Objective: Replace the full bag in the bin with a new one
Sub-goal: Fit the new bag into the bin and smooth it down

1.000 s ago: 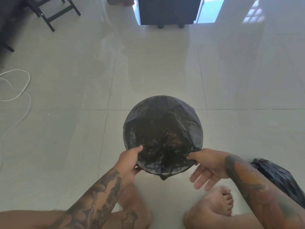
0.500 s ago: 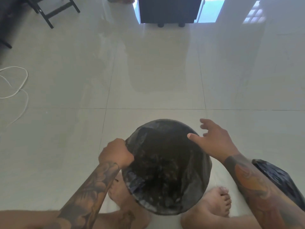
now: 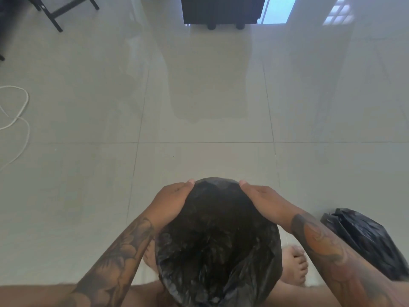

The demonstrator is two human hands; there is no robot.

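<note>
A round bin stands on the tiled floor between my feet; its far rim (image 3: 215,180) is covered by a crinkled black new bag (image 3: 217,244) that lines the inside and folds over the edge. My left hand (image 3: 171,201) cups the far-left part of the rim, palm on the plastic. On the far-right part my right hand (image 3: 262,200) does the same, fingers together. A tied, full black bag (image 3: 367,238) lies on the floor to the right, just beyond my right forearm.
A white cable (image 3: 22,120) loops on the floor at far left. A black cabinet on small feet (image 3: 221,9) stands at the top centre, black chair legs (image 3: 55,16) at top left. My bare right foot (image 3: 294,264) rests beside the bin.
The bin has come closer to me and lower in view. Both hands moved from the near rim, along the sides, to the far rim.
</note>
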